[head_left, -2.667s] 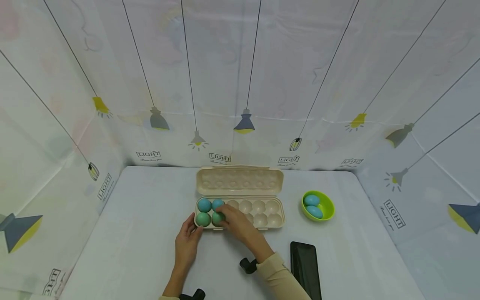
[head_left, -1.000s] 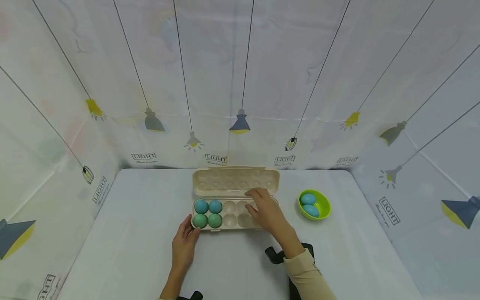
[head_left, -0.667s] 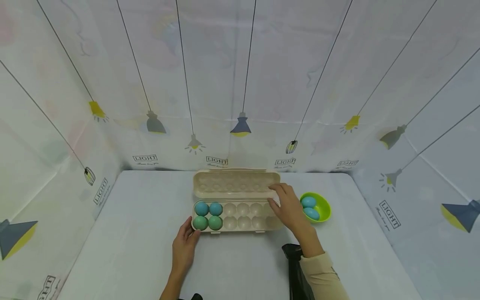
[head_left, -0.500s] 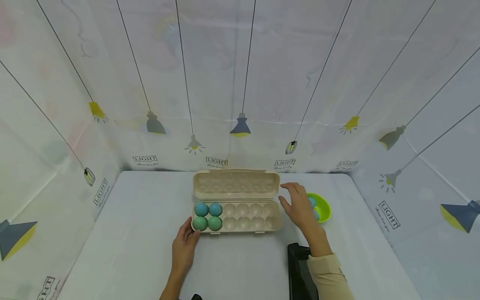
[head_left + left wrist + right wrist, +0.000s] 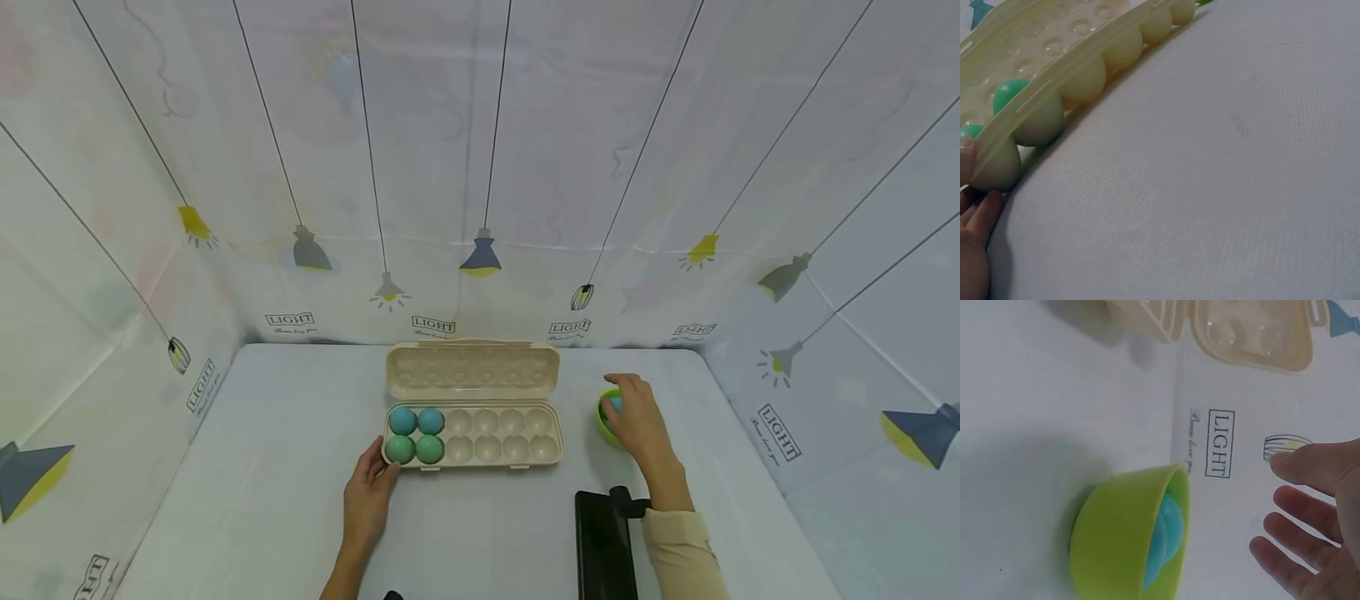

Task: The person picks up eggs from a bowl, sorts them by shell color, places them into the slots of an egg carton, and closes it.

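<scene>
In the head view a beige egg carton [image 5: 472, 387] lies with its lid folded back. Two blue eggs [image 5: 402, 421] and two green eggs [image 5: 430, 450] fill its left cells; the other cells hold nothing. My left hand [image 5: 367, 500] grips the carton's front left corner, and the left wrist view shows the thumb on the rim [image 5: 1019, 112] with fingers below. Over the lime green bowl [image 5: 1116, 537] hovers my right hand [image 5: 637, 421], fingers apart and holding nothing. Inside that bowl are blue eggs [image 5: 1171, 528], mostly covered by the hand in the head view.
A long black tray [image 5: 603, 550] lies on the white table [image 5: 277, 467], left of the right forearm. A black wrist camera [image 5: 630, 504] overlaps the tray's far end. Behind the table hangs a white cloth [image 5: 420, 167] printed with lamps.
My right hand let go of a green egg in the carton's second front cell, then moved right across the carton to above the bowl. The left hand kept its grip on the corner.
</scene>
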A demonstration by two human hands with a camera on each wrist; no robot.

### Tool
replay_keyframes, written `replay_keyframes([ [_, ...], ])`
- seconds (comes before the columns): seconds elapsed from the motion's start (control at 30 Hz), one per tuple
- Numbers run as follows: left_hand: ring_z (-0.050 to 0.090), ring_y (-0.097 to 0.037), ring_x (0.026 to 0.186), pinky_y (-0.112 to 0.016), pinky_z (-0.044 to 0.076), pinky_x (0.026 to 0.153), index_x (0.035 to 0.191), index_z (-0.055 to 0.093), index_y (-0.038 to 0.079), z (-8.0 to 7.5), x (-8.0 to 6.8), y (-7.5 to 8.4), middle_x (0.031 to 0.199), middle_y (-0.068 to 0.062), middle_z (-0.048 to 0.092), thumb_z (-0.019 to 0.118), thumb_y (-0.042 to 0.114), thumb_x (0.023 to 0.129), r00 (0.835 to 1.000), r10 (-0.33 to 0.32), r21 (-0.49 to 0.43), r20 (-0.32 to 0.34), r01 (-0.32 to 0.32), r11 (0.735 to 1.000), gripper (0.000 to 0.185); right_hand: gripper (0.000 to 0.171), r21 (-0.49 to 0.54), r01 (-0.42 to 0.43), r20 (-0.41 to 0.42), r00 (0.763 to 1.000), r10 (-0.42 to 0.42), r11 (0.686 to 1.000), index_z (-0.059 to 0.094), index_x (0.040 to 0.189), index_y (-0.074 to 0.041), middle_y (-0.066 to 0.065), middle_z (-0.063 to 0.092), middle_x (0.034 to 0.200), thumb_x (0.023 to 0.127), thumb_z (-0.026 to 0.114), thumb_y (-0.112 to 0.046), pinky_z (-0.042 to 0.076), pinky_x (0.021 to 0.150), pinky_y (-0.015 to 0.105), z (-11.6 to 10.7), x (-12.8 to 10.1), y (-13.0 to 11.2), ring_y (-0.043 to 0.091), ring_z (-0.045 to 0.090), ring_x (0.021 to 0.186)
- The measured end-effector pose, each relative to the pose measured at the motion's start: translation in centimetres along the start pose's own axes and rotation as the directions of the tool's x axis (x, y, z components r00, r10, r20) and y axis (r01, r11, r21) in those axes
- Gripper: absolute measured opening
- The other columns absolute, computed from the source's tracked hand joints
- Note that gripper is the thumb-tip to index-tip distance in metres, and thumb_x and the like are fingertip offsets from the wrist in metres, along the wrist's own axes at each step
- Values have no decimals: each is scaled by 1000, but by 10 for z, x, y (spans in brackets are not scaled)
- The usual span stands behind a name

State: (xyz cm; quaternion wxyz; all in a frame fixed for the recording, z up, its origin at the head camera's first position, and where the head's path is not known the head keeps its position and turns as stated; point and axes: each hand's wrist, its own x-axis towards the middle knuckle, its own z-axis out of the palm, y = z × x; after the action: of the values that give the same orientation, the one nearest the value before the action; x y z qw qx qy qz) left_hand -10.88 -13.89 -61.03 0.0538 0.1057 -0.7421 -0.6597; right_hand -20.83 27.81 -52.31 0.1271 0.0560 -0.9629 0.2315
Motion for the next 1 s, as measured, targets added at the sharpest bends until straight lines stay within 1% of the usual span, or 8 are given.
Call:
replay_keyframes([
  [0.1,49,-28,140,-3,44,96,153,39,10,0,6,-15,152,-16,48,63,16,100,1000,7,-5,-4,-7,1000,59,40,-3,-19,37,999,19,1000,55,133,4,28,53,136,95,63,-6,42,107,62,1,2,11,48,44,130],
  [0.17,50,-27,139,-4,44,97,153,39,13,1,10,-25,152,-14,49,64,19,100,1000,16,-15,-10,-16,1000,60,38,-3,-18,52,998,19,1000,56,131,5,28,54,134,95,63,-6,42,106,61,1,4,18,48,44,129],
  [0.2,50,-26,139,-4,45,97,153,40,14,0,10,-27,151,-13,50,65,20,99,1000,27,-20,-14,-27,999,59,35,-7,-11,52,999,11,1000,58,128,6,29,55,132,95,63,-5,42,106,61,2,6,20,48,45,127],
  [0.37,52,-24,136,-5,47,96,151,43,15,0,11,-30,149,-10,52,67,19,98,999,40,-29,-37,-41,999,59,26,-30,-16,81,997,18,999,65,117,7,28,58,126,94,63,-4,44,103,61,8,9,29,48,49,122],
  [0.53,52,-25,136,-5,47,96,151,43,15,0,11,-30,149,-10,52,67,17,98,999,42,-37,-33,-43,998,59,26,-62,-42,125,991,49,997,67,116,7,30,58,125,94,64,-7,45,102,61,13,10,36,49,50,120],
  [0.7,52,-27,137,-4,46,95,151,43,15,1,10,-28,150,-12,51,67,18,98,999,41,-43,-24,-42,998,59,29,-61,-73,175,981,82,995,66,117,7,31,56,127,94,66,-11,44,103,62,18,10,43,50,49,122],
  [0.83,51,-27,138,-5,47,96,152,42,14,1,9,-28,150,-12,51,67,19,98,999,43,-50,-18,-44,998,59,34,-75,-95,184,977,108,993,63,120,9,32,54,129,94,66,-13,45,103,63,20,10,43,51,48,123],
  [1.0,52,-25,137,-3,46,94,152,42,14,2,9,-26,150,-12,51,66,16,98,999,29,-48,-16,-30,998,59,43,-115,-161,196,964,181,980,58,127,12,34,52,131,95,65,-15,47,101,62,23,14,41,51,48,122],
])
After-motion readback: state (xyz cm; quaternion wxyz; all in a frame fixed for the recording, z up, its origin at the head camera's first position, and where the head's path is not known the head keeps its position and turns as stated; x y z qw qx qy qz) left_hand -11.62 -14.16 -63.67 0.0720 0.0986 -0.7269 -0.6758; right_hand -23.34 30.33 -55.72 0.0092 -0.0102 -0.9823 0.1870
